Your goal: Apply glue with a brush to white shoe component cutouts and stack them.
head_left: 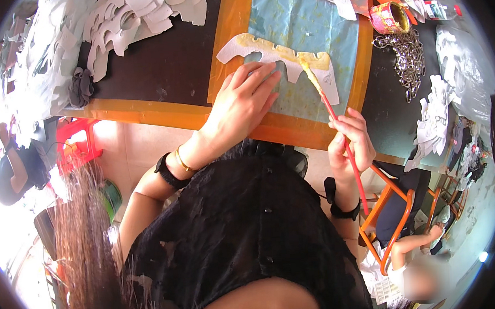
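A white cut-out piece (327, 87) with curved notches lies on a blue sheet, its upper edge coated with yellowish paste. My right hand (351, 142) is closed around the red handle of a brush (333, 108). The brush's paste-covered tip touches the coated edge near the piece's right end. My left hand (241, 104) lies palm down over the near edge of the piece, fingers stretched out and slightly apart. What is under its fingertips is hidden.
Orange tape borders the blue sheet (331, 36). Stacked white cut-outs (123, 26) lie at far left, others at the top. At right are a red tin (389, 18) and metal rings (406, 60). An orange-framed chair (404, 213) and another person's arm (412, 246) show at lower right.
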Tool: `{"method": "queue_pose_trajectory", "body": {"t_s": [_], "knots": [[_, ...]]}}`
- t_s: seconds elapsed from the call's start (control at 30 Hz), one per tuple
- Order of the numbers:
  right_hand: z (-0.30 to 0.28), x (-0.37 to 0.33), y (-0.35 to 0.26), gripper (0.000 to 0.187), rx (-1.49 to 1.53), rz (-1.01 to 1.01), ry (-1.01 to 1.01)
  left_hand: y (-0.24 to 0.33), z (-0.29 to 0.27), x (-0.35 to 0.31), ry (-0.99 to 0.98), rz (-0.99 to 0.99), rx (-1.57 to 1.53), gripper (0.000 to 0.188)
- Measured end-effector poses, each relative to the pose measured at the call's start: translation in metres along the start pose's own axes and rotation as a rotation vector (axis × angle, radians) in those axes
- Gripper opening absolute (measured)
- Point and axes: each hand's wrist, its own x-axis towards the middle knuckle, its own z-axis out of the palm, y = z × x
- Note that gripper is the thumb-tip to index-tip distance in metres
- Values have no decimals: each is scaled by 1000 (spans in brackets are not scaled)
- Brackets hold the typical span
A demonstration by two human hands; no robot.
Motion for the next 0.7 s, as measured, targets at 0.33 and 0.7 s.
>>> {"method": "queue_pose_trajectory", "body": {"t_s": [0.33, 0.7], "knots": [[-39, 21, 11, 11, 162, 121, 147, -4, -10, -7, -37, 24, 43, 38], [-11, 36, 39, 34, -407, -55, -298, -61, -51, 20, 48, -259, -58, 28]]}}
